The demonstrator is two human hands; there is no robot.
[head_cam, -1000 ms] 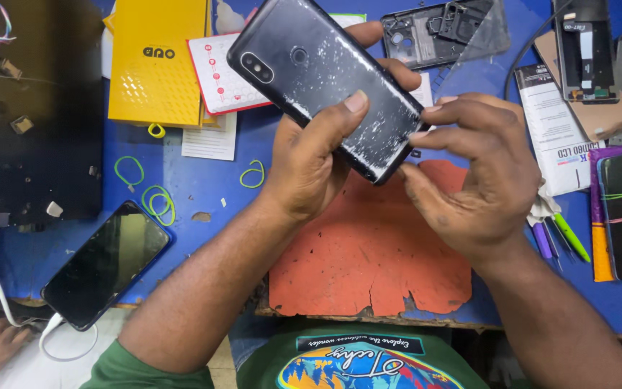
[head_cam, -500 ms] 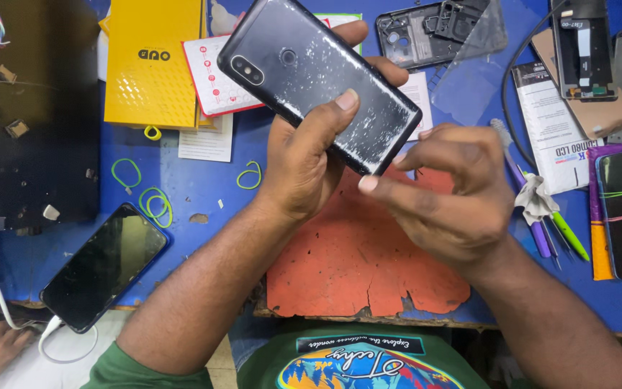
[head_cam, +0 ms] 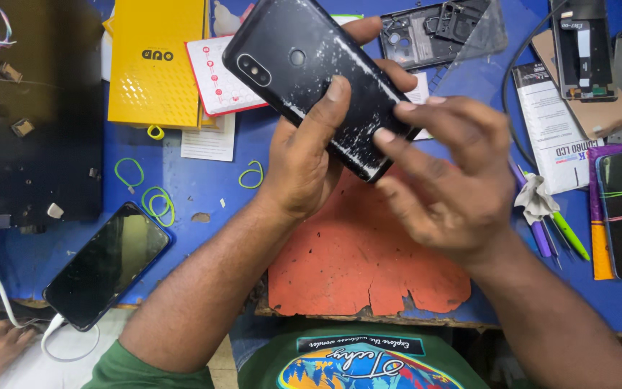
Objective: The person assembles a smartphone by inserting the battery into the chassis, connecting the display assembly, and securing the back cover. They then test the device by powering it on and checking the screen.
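Blue workbench (head_cam: 203,180); left hand (head_cam: 304,166) grip still clasps black phone (head_cam: 311,79), right hand (head_cam: 448,180) now open, fingers off it

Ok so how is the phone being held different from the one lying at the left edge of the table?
The held phone shows its back, with camera lenses and a round sensor; the lying phone shows its dark glass screen. The held phone's back is scuffed with white flecks; the lying phone's face looks smooth and reflective. The held one is gripped in the left hand, with the right hand at its lower edge; the lying one rests on the blue table with a white cable at its end. Both are black slabs.
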